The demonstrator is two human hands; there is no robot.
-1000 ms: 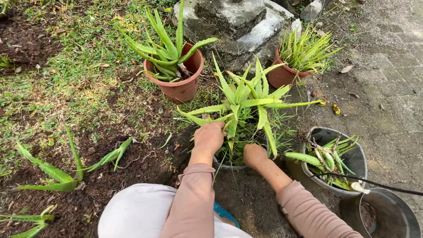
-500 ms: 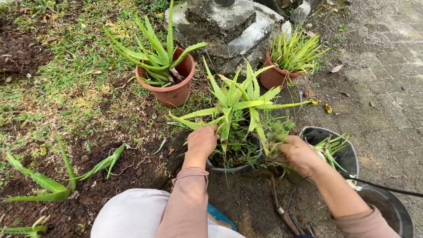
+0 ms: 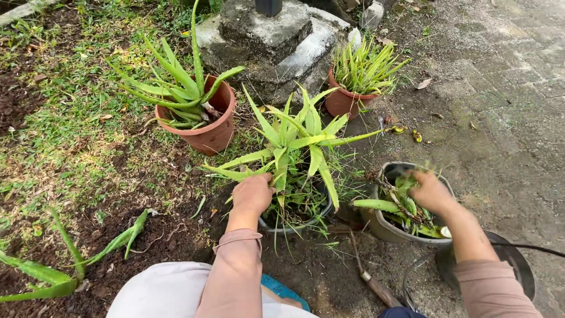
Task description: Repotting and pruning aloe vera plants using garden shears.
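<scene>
An aloe plant (image 3: 297, 138) with long green leaves grows in a dark pot (image 3: 293, 227) right in front of me. My left hand (image 3: 253, 193) rests on the left side of this plant, its fingers closed around the lower leaves. My right hand (image 3: 431, 191) is over a grey bucket (image 3: 381, 222) on the right, which holds pulled weeds and cut green leaves (image 3: 406, 206). Whether the right hand still holds any weeds is hidden by the hand itself.
A terracotta pot with another aloe (image 3: 197, 115) stands to the left, a smaller terracotta pot of grassy plants (image 3: 358, 82) behind. A stone block (image 3: 271, 41) sits at the back. A wood-handled tool (image 3: 371, 280) lies on the soil. A dark pail (image 3: 518, 268) is at lower right. Loose aloe leaves (image 3: 53, 268) lie left.
My right hand left the potted aloe with a clump of weeds and moved right to the grey bucket. My left hand stayed on the plant.
</scene>
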